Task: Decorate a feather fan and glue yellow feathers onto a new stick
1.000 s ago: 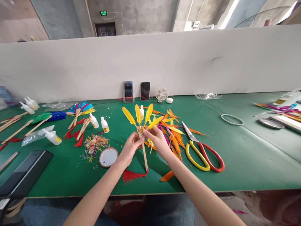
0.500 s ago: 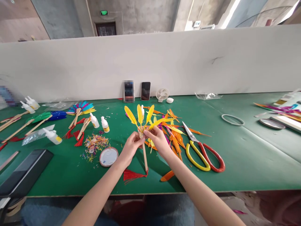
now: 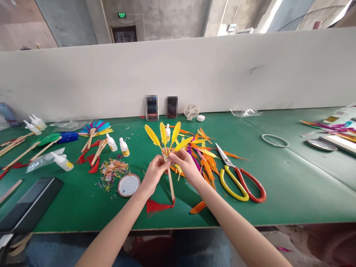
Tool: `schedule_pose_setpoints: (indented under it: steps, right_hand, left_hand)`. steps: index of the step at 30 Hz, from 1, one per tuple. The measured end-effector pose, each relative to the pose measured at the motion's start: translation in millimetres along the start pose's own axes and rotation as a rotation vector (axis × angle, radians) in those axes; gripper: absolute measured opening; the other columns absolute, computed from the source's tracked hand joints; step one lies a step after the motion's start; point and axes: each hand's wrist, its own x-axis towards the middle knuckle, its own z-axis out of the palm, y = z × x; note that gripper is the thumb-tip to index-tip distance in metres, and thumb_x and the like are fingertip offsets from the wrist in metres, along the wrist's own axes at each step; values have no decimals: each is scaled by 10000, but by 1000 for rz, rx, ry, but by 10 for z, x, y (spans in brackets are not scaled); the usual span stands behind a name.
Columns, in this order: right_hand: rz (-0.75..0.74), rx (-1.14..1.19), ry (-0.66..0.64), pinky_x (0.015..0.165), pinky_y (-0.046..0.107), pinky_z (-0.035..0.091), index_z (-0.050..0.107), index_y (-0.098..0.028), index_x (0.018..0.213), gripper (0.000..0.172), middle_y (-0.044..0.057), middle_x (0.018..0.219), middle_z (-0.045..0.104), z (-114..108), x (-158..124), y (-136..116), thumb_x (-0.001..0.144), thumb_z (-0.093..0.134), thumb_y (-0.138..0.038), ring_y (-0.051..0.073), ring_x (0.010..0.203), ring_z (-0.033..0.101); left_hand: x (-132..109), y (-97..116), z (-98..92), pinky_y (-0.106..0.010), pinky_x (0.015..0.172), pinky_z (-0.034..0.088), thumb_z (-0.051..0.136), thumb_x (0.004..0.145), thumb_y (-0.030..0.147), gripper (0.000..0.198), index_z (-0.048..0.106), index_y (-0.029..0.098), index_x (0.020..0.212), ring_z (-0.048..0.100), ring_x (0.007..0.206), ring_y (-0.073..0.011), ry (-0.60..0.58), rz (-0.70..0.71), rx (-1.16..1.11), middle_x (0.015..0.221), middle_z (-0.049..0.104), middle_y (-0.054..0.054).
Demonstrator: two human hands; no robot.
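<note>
Between my hands stands a feather fan with a pale wooden handle [image 3: 170, 184] and a red tassel [image 3: 159, 207] resting on the table. Yellow feathers [image 3: 163, 134] spread upward from its top. My left hand [image 3: 155, 173] grips the fan where the handle meets the feathers, fingers closed. My right hand [image 3: 185, 165] pinches the base of the rightmost yellow feather [image 3: 183, 143] against the fan head. The fingers partly hide the joint. Behind and right of the fan lie loose orange feathers [image 3: 208, 163], with yellow and purple ones among them.
Scissors [image 3: 228, 165] with yellow and red handles lie right. Left are glue bottles [image 3: 124, 147], colourful clippings [image 3: 114, 170], a round lid [image 3: 128, 185], finished feather fans [image 3: 93, 131] and a black case [image 3: 32, 202]. A small fan [image 3: 191, 111] stands by the white partition [image 3: 178, 74].
The rightmost yellow feather has swung to a steeper, more upward angle in my right hand. The other fan feathers have shifted slightly left. Both hands keep their hold.
</note>
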Motion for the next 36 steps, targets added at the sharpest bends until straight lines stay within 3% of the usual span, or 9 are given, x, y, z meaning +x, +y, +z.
schedule_pose_setpoints:
  steps: [8,16,26,36]
  right_hand:
    - [3,41,51,561,238,418,458,-189,578,277,-51,548,534,-26,9,20,596,671,-365,92,545,522]
    - [-18,24,57,540,235,411,437,-185,580,313,-50,549,527,-32,12,27,590,674,-390,90,541,511]
    - [-75,-64,75,533,246,421,373,-205,568,348,-65,525,474,-47,36,52,606,655,-404,100,534,517]
    - [-81,-72,81,536,256,433,379,-206,577,354,-50,546,523,-56,34,58,607,654,-427,112,544,539]
  left_hand:
    - [21,-56,-23,-196,478,317,664,580,415,338,435,170,623,418,525,-76,-34,51,60,558,463,53]
    - [44,-73,-42,-188,456,284,624,629,414,306,456,169,703,428,510,-74,-74,37,97,595,569,18]
    - [26,-39,-43,-197,469,284,631,619,433,316,499,167,727,417,510,-75,-55,19,100,589,538,30]
    - [10,-12,-27,-201,471,279,634,618,423,300,507,170,716,410,508,-76,-50,12,99,587,533,28]
